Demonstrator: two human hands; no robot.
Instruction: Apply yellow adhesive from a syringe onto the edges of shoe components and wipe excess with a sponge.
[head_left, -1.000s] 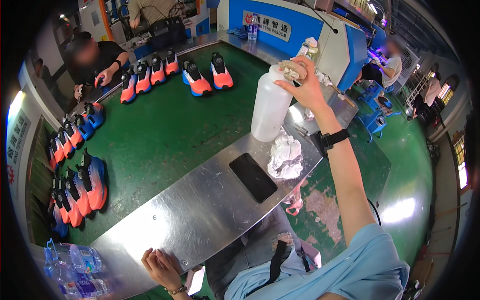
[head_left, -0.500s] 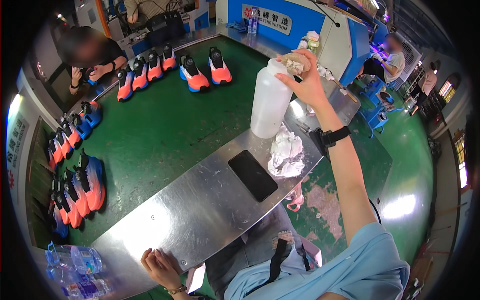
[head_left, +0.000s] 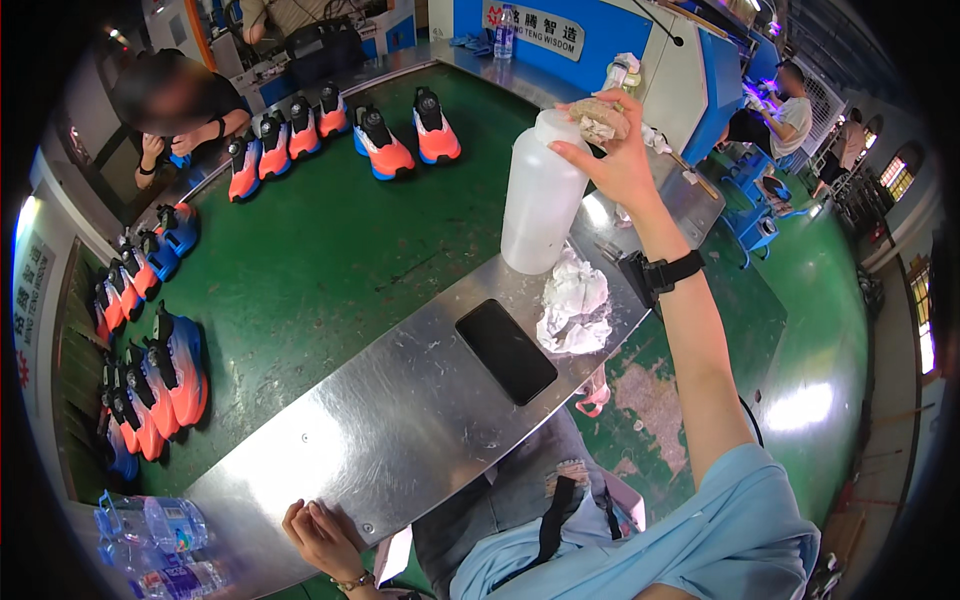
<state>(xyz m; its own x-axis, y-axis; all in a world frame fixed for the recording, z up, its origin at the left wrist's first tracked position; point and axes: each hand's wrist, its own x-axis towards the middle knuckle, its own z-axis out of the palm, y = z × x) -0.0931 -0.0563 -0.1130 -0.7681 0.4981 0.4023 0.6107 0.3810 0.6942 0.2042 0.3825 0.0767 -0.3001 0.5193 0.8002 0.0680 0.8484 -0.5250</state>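
At the mouth of a tall white plastic bottle [head_left: 543,205], my right hand [head_left: 622,165] grips a crumpled, beige-brown cloth wad [head_left: 600,120]. Its thumb reaches toward the bottle's neck, and the bottle stands upright on the metal ledge. Part of the wad is hidden behind my fingers. My left hand [head_left: 322,540] rests palm down on the near edge of the steel ledge, fingers loosely bent and holding nothing. Close to the bottle's base lies crumpled white tissue [head_left: 575,305], with a black phone [head_left: 506,351] beside it.
Orange and blue running shoes [head_left: 385,148] stand along the far and left sides of the green belt [head_left: 330,260]. Plastic water bottles [head_left: 165,545] lie at the lower left. A person [head_left: 180,110] sits across at far left. A blue machine [head_left: 590,30] stands behind.
My right hand and the wad have shifted very slightly to the right at the bottle's mouth. My left hand stays in place.
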